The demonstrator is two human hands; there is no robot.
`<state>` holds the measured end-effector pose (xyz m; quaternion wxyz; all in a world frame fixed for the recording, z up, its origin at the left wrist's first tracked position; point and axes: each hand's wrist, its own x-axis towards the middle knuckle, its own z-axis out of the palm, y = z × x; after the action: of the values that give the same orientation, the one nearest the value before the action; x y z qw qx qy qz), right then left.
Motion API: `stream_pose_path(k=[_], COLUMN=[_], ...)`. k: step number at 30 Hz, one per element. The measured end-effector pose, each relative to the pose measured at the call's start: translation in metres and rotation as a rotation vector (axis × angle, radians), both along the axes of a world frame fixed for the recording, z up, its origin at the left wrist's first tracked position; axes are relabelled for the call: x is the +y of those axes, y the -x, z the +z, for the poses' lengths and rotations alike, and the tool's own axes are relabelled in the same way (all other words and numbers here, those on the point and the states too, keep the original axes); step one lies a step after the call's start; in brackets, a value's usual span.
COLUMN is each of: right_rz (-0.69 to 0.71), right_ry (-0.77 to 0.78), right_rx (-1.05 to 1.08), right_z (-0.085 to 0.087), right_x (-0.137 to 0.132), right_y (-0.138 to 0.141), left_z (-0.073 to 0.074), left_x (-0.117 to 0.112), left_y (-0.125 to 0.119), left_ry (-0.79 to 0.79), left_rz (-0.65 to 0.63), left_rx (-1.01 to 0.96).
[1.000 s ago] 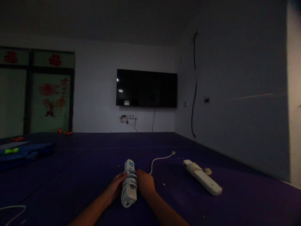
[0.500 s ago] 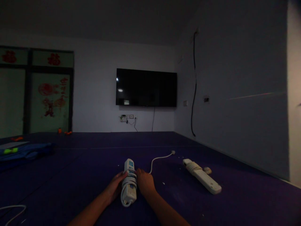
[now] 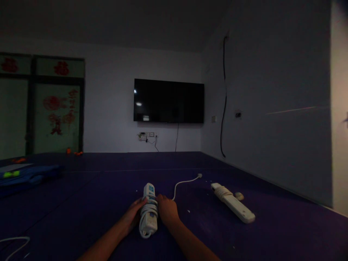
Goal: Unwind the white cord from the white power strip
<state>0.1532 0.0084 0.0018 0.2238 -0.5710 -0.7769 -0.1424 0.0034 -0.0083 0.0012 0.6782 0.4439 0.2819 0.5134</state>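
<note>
A white power strip [image 3: 150,225] with blue socket faces lies between my hands, its white cord [image 3: 148,209] wound several times around the middle. My left hand [image 3: 135,211] grips the strip's left side, thumb over its top edge. On the other side, my right hand [image 3: 166,209] is closed at the strip's right edge by the wound cord; its fingertips are mostly hidden. From behind this hand the loose cord end [image 3: 182,182] runs out to a plug [image 3: 199,175] on the purple surface. A second white power strip [image 3: 240,209], its cord wrapped round one end, lies to the right.
The purple surface [image 3: 89,214] stretches to the far wall. Folded blue cloth [image 3: 38,174] with a yellow-green item [image 3: 11,174] lies at left, and a white cable [image 3: 20,238] at lower left. Orange objects [image 3: 78,153] sit at the far edge. A television [image 3: 168,101] hangs on the wall.
Very little differs. Both hands stay on the power strip, and the whole view has shifted slightly.
</note>
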Motion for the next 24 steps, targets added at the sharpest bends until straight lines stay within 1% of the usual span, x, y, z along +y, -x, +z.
stream_pose_path(k=[6,12,19,24], right_rz=[-0.017,-0.008,-0.004,-0.009], right_ry=[0.012,0.01,0.011,0.025], right_rx=[0.015,0.02,-0.001,0.01], right_z=[-0.002,-0.0016,-0.0003,-0.0005], right_x=[0.0011,0.0007,0.0002,-0.0002], right_y=[0.0002,0.0002,0.0005,0.0004], left_z=[0.0019,0.0007,0.0013,0.0006], left_x=[0.0005,0.0005,0.0011,0.0013], left_y=[0.0006,0.0005,0.0017,0.0014], left_ry=[0.009,-0.012,-0.007,-0.003], left_rz=[-0.027,-0.006,-0.03,-0.024], left_rx=[-0.003,0.012,0.001,-0.005])
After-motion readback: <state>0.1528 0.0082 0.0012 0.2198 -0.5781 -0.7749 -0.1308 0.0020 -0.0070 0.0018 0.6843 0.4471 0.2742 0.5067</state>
